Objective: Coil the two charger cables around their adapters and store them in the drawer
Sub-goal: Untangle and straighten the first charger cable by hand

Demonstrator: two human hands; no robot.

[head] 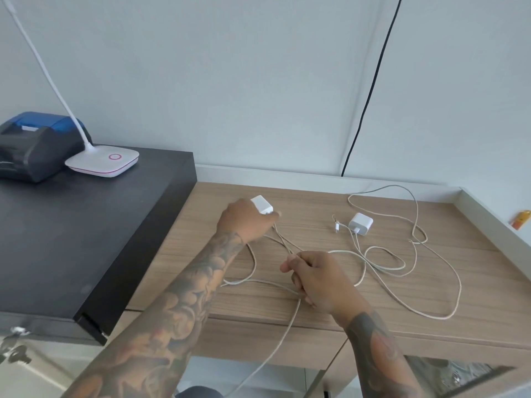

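Note:
My left hand (245, 221) grips a white adapter (261, 204) just above the wooden table top (330, 305), near its left side. Its pale cable (254, 268) runs from the adapter in loose loops over the wood and hangs past the front edge. My right hand (319, 280) pinches a strand of that cable a little nearer to me. A second white adapter (360, 224) lies on the table to the right, with its own cable (431, 282) spread in wide loops and a small plug end (336, 226) beside it. No drawer can be made out.
A black cabinet top (86, 239) adjoins the table on the left and carries a black and blue printer (37, 145) and a white lamp base (103, 160). A black cord (370, 90) hangs down the wall. An orange object (521, 221) sits on the right ledge.

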